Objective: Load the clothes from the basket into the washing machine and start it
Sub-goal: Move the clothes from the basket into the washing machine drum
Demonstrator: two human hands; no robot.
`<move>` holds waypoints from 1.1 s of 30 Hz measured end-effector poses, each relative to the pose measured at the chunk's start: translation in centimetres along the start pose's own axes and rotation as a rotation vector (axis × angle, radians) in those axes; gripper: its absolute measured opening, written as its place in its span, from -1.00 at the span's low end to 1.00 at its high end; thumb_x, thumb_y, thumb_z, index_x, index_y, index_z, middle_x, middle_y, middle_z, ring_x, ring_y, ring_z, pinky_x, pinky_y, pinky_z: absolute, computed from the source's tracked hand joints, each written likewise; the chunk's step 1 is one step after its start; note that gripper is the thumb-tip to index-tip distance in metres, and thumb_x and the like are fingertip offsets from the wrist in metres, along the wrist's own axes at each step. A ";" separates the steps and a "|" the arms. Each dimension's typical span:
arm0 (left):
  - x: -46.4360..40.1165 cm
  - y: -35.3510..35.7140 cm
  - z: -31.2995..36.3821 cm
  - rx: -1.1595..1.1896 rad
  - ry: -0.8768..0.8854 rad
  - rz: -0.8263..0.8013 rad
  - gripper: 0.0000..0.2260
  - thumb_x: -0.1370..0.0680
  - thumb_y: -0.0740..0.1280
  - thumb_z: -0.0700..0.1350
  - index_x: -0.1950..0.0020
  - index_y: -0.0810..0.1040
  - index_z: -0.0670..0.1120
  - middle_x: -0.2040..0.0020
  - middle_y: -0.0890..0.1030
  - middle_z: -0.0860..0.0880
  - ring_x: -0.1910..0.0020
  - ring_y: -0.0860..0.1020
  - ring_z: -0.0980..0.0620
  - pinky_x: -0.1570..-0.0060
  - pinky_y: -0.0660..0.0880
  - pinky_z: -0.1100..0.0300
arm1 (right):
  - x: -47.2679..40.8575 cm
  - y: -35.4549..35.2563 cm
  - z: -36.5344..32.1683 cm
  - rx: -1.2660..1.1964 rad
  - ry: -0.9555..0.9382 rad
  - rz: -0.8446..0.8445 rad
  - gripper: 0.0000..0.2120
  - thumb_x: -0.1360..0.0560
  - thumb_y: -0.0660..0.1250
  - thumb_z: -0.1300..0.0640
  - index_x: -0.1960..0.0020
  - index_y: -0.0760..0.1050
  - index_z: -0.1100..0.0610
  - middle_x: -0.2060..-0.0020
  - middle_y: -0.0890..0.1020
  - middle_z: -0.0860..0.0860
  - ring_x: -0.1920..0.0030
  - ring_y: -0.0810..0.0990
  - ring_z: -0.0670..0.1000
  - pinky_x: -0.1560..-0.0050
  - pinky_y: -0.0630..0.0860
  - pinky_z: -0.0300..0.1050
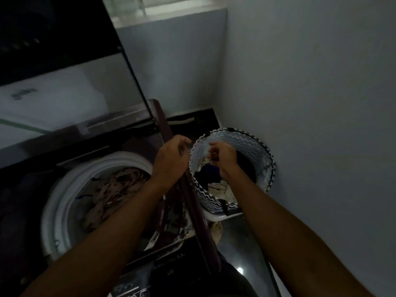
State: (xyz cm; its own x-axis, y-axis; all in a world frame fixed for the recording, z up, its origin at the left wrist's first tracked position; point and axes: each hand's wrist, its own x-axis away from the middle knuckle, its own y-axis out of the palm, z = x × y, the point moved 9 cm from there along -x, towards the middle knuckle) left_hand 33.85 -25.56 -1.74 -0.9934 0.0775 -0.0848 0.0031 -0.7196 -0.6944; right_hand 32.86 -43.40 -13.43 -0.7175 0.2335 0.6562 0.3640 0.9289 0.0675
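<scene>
The right hand (222,158) hangs over the mouth of the basket (265,166), fingers curled inward above the clothes; the light is dim and the fingertips blur together, so I cannot tell whether they pinch any cloth. The left hand (171,159) is over the right edge of the washing machine (64,202), fingers loosely bent, thumb and forefinger apart, holding nothing that can be seen. Both forearms run in from the bottom edge and hide much of the machine's front panel.

The basket stands on the floor just to the right of the machine, in the corner of the wall (310,82). Its zigzag-patterned side shows; inside lie dark and pale clothes (216,185), partly covered by the right hand and hard to tell apart. In the machine's open drum lies a pale spotted garment (113,191), with its right part hidden behind the left forearm. The raised lid (70,86) leans back at upper left, its top cut off by the frame. A bare foot (216,230) shows on the floor below the basket, mostly hidden.
</scene>
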 end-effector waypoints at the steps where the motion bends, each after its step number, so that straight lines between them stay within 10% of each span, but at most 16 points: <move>1: -0.4 0.5 0.9 -0.093 0.053 0.019 -0.83 -0.50 0.29 -0.25 -0.02 0.57 -0.03 0.16 0.61 0.01 0.18 0.51 0.02 0.14 0.48 0.09 | -1.0 -1.9 1.3 -0.008 0.041 0.036 -0.83 -0.49 0.24 0.25 0.08 0.61 0.15 0.31 0.56 0.13 0.40 0.49 0.06 0.38 0.39 -0.14; 5: -2.3 3.9 3.6 -0.245 0.177 -0.092 -0.83 -0.51 0.27 -0.20 -0.04 0.59 -0.05 0.11 0.60 -0.01 0.12 0.52 -0.02 0.11 0.48 0.07 | -3.4 -6.5 4.9 0.003 0.125 0.102 -0.83 -0.53 0.24 0.22 0.02 0.62 0.18 0.31 0.57 0.09 0.36 0.50 0.04 0.36 0.42 -0.11; 9: -3.6 11.8 1.3 -0.108 -0.141 -0.469 -0.85 -0.53 0.29 -0.17 -0.04 0.61 -0.08 0.11 0.64 0.00 0.15 0.58 0.04 0.10 0.51 0.15 | -5.7 -8.4 7.0 0.008 0.189 0.115 -0.79 -0.54 0.23 0.25 -0.08 0.60 0.23 0.28 0.56 0.09 0.34 0.48 0.03 0.36 0.42 -0.11; 16: -4.4 20.9 -5.0 -0.032 -0.503 -0.594 -0.86 -0.53 0.25 -0.22 0.20 0.54 -0.10 0.30 0.51 -0.09 0.33 0.46 0.00 0.36 0.33 0.21 | -11.1 -11.2 8.7 0.135 0.310 0.130 -0.81 -0.52 0.29 0.13 -0.09 0.55 0.12 -0.11 0.59 0.09 -0.05 0.54 0.11 0.00 0.56 0.04; 19: -4.4 24.5 -7.5 0.070 -0.627 -0.609 -0.79 -0.55 0.23 -0.22 0.30 0.44 -0.06 0.32 0.45 -0.11 0.31 0.44 -0.04 0.32 0.33 0.16 | -13.3 -12.3 10.4 0.160 0.415 0.135 -0.73 -0.50 0.30 0.20 -0.19 0.46 0.20 -0.09 0.51 0.07 0.15 0.48 0.04 0.23 0.51 -0.09; 22: -4.1 27.4 -9.6 0.101 -0.743 -0.651 -0.86 -0.56 0.24 -0.18 0.19 0.46 -0.03 0.15 0.52 -0.13 0.19 0.49 -0.06 0.25 0.38 0.11 | -15.5 -13.1 12.3 0.147 0.465 0.125 -0.51 -0.48 0.31 0.23 -0.39 0.36 0.25 -0.25 0.50 0.16 0.14 0.49 0.09 0.18 0.52 -0.06; 28: -4.9 31.7 -12.2 0.179 -0.823 -0.637 -0.88 -0.60 0.26 -0.13 -0.10 0.55 -0.04 0.01 0.59 -0.08 0.12 0.54 -0.02 0.17 0.48 0.12 | -20.9 -13.9 14.8 0.422 0.397 0.091 0.05 -0.24 0.46 0.01 -0.58 -0.06 -0.08 -0.54 0.16 0.09 -0.47 0.21 0.26 -0.38 0.33 0.24; 33: -5.9 33.6 -14.5 0.112 -0.741 -0.597 -0.70 -0.54 0.36 -0.19 -0.27 0.50 -0.06 -0.28 0.50 -0.09 -0.07 0.55 -0.05 0.15 0.51 0.13 | -24.2 -13.9 15.5 0.808 0.360 0.046 -0.04 -0.37 0.46 0.02 -0.59 -0.05 0.01 -0.55 0.05 0.11 -0.51 0.05 0.26 -0.49 0.15 0.21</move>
State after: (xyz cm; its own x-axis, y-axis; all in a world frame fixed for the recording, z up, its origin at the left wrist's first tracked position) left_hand 41.51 -40.22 -34.96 -0.6478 0.0245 0.7614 -0.5004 -0.7673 -0.4010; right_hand 35.94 -57.46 -41.87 -0.4322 0.2979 0.8512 -0.2406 0.8716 -0.4272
